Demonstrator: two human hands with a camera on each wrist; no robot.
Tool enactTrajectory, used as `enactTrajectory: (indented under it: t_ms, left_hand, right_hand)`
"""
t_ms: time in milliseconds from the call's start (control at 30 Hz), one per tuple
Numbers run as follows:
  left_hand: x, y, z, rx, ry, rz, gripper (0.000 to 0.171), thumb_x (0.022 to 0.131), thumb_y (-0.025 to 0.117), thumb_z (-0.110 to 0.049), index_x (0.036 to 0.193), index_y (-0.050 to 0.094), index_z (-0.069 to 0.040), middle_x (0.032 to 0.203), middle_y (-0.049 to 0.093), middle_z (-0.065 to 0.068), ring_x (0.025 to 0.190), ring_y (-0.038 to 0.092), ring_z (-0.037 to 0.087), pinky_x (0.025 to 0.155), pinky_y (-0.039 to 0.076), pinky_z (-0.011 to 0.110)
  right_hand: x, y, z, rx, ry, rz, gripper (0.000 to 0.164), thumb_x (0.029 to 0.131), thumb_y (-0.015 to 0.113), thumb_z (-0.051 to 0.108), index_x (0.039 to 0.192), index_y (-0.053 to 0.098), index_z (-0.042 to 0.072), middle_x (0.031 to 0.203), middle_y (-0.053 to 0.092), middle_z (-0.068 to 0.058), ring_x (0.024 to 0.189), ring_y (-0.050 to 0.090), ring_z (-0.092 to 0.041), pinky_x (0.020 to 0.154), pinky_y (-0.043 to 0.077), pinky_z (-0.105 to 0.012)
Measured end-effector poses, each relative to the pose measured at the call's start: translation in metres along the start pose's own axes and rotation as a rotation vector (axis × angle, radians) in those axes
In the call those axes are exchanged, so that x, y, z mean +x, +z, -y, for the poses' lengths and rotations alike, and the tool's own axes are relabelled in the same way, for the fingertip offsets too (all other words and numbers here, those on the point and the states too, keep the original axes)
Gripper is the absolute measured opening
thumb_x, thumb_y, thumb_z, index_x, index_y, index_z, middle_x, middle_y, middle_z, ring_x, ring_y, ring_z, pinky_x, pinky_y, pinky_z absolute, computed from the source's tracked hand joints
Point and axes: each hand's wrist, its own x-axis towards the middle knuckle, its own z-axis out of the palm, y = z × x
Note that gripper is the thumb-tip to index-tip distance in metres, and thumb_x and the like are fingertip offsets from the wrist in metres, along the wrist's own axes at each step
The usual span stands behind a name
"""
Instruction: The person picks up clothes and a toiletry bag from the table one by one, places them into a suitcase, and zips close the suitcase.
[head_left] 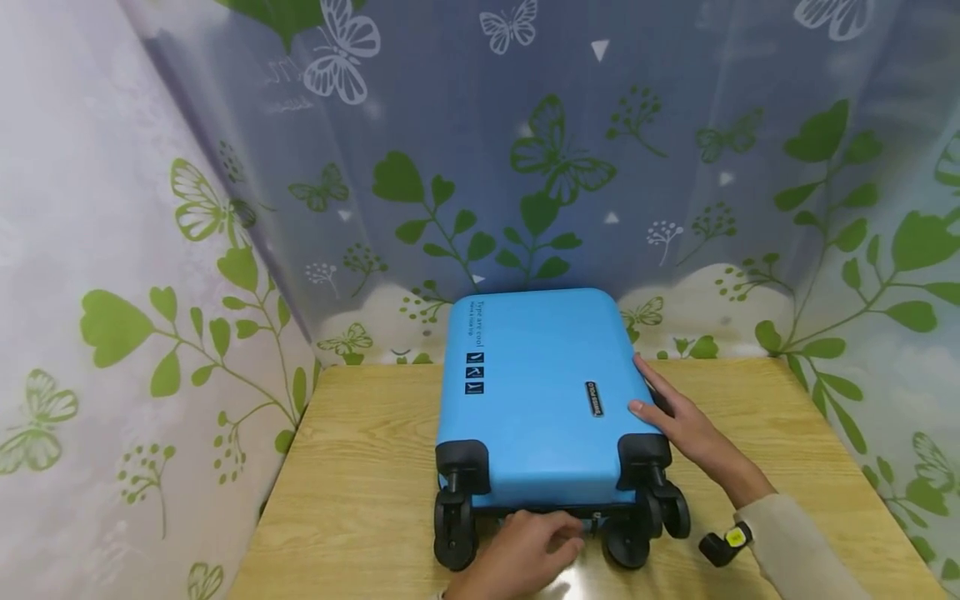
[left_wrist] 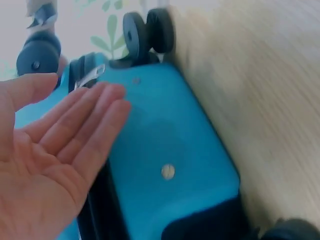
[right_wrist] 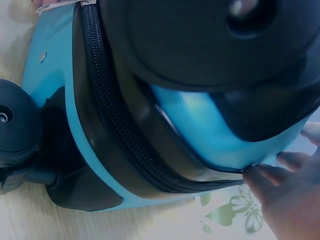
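A light blue hard-shell suitcase [head_left: 536,367] lies flat, its black wheels [head_left: 455,533] toward me. My left hand [head_left: 525,554] is at the wheel end, beside the zipper pull [head_left: 596,522]. In the left wrist view, its fingers [left_wrist: 95,117] are extended near the metal pull [left_wrist: 90,76], thumb apart from them; contact with the pull is unclear. My right hand [head_left: 686,425] rests on the suitcase's right side, thumb on the top shell. Fingertips [right_wrist: 257,182] touch the shell's edge beside the black zipper [right_wrist: 125,130] in the right wrist view.
The suitcase stands on a wooden table [head_left: 352,467]. Curtains [head_left: 480,167] with butterfly and leaf prints hang behind and on both sides, close to the suitcase's far end. A small black device with a yellow label [head_left: 735,537] is at my right wrist.
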Motion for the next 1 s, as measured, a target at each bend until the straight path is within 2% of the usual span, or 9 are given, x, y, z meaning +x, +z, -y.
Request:
enactTrajectory:
  t_ms: [133,233,367,500,667,800,900,1000]
  left_hand:
    - [0.009,0.014,0.0,0.075,-0.037,-0.013,0.032,0.109,0.067,-0.036,0.129,0.08,-0.015,0.115,0.083,-0.006,0.099,0.077,0.005,0.084,0.063,0.028]
    - [0.014,0.025,-0.002,0.145,-0.002,-0.066,0.035,0.11,0.066,-0.038,0.127,0.081,-0.012,0.108,0.084,-0.002,0.088,0.077,0.005,0.077,0.062,0.025]
    - [0.02,0.037,-0.004,0.252,0.082,-0.194,0.034,0.11,0.066,-0.039,0.112,0.086,-0.012,0.088,0.083,-0.004,0.067,0.068,-0.001,0.064,0.054,0.017]
    - [0.022,0.045,-0.005,0.37,0.136,-0.326,0.029,0.109,0.068,-0.036,0.096,0.087,-0.018,0.071,0.074,-0.01,0.056,0.057,-0.005,0.057,0.045,0.014]
    - [0.017,0.049,0.002,0.446,0.208,-0.445,0.021,0.106,0.072,-0.026,0.089,0.082,-0.018,0.062,0.063,-0.012,0.048,0.042,-0.008,0.05,0.034,0.011]
    - [0.013,0.051,0.011,0.532,0.294,-0.54,0.016,0.105,0.073,-0.022,0.09,0.079,-0.019,0.059,0.058,-0.014,0.045,0.03,-0.012,0.045,0.025,0.009]
    - [0.009,0.05,0.019,0.55,0.336,-0.579,0.016,0.106,0.071,-0.022,0.093,0.079,-0.019,0.059,0.057,-0.014,0.046,0.026,-0.014,0.045,0.023,0.008]
    - [0.002,0.046,0.026,0.537,0.345,-0.598,0.019,0.109,0.068,-0.023,0.094,0.079,-0.019,0.059,0.055,-0.015,0.047,0.027,-0.014,0.046,0.024,0.008]
  right_hand:
    - [-0.005,0.0,0.009,-0.05,0.018,-0.026,0.079,0.115,0.057,0.031,0.177,0.008,0.028,0.184,0.002,-0.02,0.163,0.012,-0.062,0.119,0.03,-0.082]
    - [-0.01,0.002,0.017,-0.128,-0.017,-0.05,0.079,0.112,0.063,0.03,0.177,0.018,0.024,0.183,0.005,-0.021,0.163,0.012,-0.061,0.116,0.033,-0.083]
    - [-0.017,0.007,0.027,-0.271,-0.101,-0.043,0.081,0.106,0.072,0.029,0.174,0.03,0.018,0.183,0.005,-0.022,0.163,0.012,-0.062,0.113,0.036,-0.084]
    - [-0.024,0.012,0.036,-0.364,-0.111,-0.005,0.084,0.102,0.078,0.036,0.172,0.035,0.022,0.184,0.001,-0.02,0.163,0.01,-0.061,0.114,0.032,-0.085]
    - [-0.029,0.018,0.048,-0.442,-0.156,0.019,0.084,0.098,0.083,0.041,0.169,0.043,0.021,0.183,0.005,-0.022,0.163,0.009,-0.061,0.114,0.028,-0.086]
    - [-0.034,0.023,0.057,-0.518,-0.208,0.047,0.089,0.094,0.085,0.047,0.168,0.044,0.02,0.182,0.01,-0.023,0.163,0.005,-0.063,0.113,0.026,-0.089]
    - [-0.036,0.026,0.062,-0.593,-0.219,0.075,0.099,0.091,0.085,0.056,0.171,0.039,0.021,0.183,0.012,-0.022,0.163,0.005,-0.063,0.112,0.03,-0.088]
    - [-0.037,0.028,0.064,-0.652,-0.216,0.096,0.106,0.089,0.084,0.063,0.173,0.034,0.022,0.183,0.014,-0.02,0.162,0.009,-0.063,0.112,0.036,-0.085]
